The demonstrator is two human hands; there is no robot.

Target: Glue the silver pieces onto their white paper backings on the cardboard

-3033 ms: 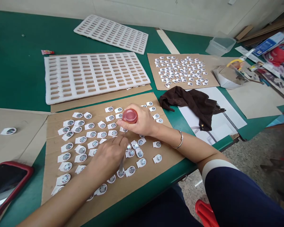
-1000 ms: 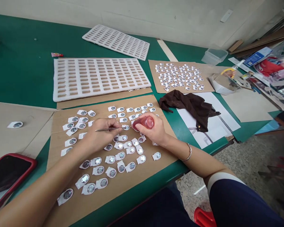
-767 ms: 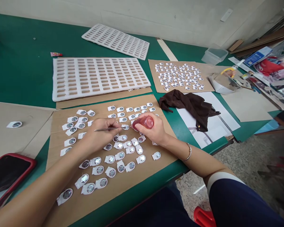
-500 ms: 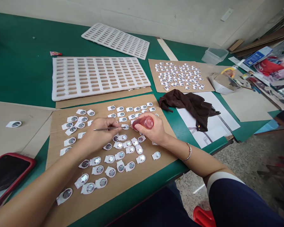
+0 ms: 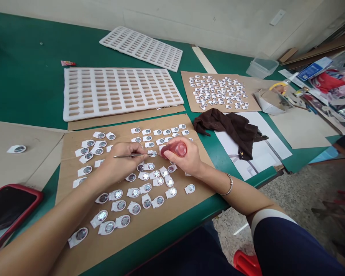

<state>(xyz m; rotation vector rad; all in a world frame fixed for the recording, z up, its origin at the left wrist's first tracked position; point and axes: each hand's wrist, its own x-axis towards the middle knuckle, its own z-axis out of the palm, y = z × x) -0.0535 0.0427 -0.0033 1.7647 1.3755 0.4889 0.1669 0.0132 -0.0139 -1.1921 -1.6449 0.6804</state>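
Observation:
Pinched in my left hand is a thin metal tool, its tip at a small white piece with a round silvery disc. My right hand is wrapped round a red squeeze bottle, tilted with its nozzle end toward the same piece. Both hands are over a brown cardboard sheet, on which many similar white pieces with discs lie in loose rows. The exact contact of tool tip and nozzle is too small to tell.
Two white slotted trays lie behind the cardboard. Another board of discs is at back right, near a dark brown cloth. A red-cased phone rests at left. Clutter and a clear plastic box stand at right.
The view has shifted very slightly. Both hands keep their places and their holds on the tool and the bottle.

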